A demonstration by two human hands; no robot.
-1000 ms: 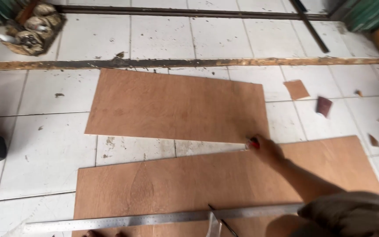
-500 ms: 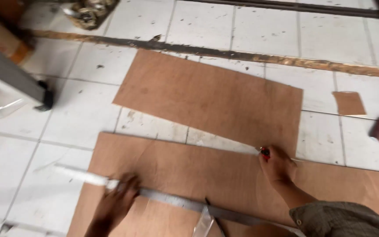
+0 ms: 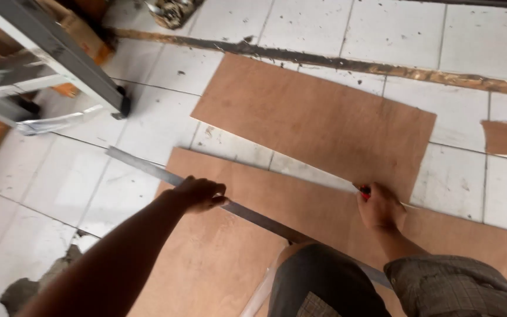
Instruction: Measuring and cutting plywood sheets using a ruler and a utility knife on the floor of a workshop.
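Our left hand [image 3: 198,194] curls its fingers around a long flat metal straightedge [image 3: 148,169] lying across the near plywood sheet's [image 3: 218,258] left edge. Our right hand [image 3: 381,206] pinches a red marker [image 3: 364,191] at the sheet's far edge. A second smooth brown sheet [image 3: 318,120] lies beyond on white tile [image 3: 60,182].

The left hand [image 3: 198,194], at the frame's bottom edge half a second ago, now grips the long metal straightedge [image 3: 148,169] and carries it up toward ten o'clock across the near plywood sheet [image 3: 218,264]. A metal frame leg [image 3: 60,56] enters at eleven o'clock.
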